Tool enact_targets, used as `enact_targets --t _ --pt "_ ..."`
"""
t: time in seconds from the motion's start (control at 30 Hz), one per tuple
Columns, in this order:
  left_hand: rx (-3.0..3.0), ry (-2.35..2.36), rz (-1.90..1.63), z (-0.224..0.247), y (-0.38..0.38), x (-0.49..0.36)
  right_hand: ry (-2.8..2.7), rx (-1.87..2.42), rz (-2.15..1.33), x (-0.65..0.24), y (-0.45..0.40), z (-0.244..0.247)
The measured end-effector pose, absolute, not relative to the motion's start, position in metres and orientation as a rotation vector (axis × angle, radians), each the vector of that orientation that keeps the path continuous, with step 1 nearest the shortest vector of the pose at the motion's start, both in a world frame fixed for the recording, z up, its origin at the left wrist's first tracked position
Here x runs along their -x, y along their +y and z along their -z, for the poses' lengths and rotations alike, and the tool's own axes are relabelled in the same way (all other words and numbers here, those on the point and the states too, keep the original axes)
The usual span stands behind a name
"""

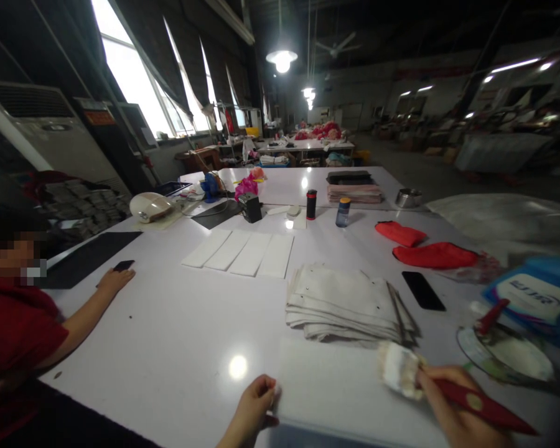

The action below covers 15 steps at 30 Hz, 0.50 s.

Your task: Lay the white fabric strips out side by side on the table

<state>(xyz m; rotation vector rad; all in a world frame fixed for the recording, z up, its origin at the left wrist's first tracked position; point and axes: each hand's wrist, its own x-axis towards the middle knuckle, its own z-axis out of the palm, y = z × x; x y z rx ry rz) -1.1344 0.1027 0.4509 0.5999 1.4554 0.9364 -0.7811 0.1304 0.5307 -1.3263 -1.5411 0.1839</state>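
Near edge of the counter (168, 323): left hand (249, 410), fingers curled together, wrist cut off by the frame, anything pinched too small to make out. Near the right corner: right hand (462, 407), partly cut off, pinching a red-handled brush (399, 370) with white-caked bristles. Just beyond, a stack of folded pale cloth (343, 303) and a round dish of white substance (508, 351). Farther up, 4 white strips (238, 253). Along the left edge, a co-worker's hand (114, 281).
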Motion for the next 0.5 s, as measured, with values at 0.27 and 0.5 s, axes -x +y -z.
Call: enact_targets --t 0.27,0.5 --pt "-0.424 1.304 -0.985 -0.439 0.098 1.139 -1.660 1.085 -0.832 0.945 0.109 -0.499" --pt "-0.431 1.281 -0.979 -0.437 0.098 1.138 -1.529 1.556 -0.605 0.752 0.097 -0.503"
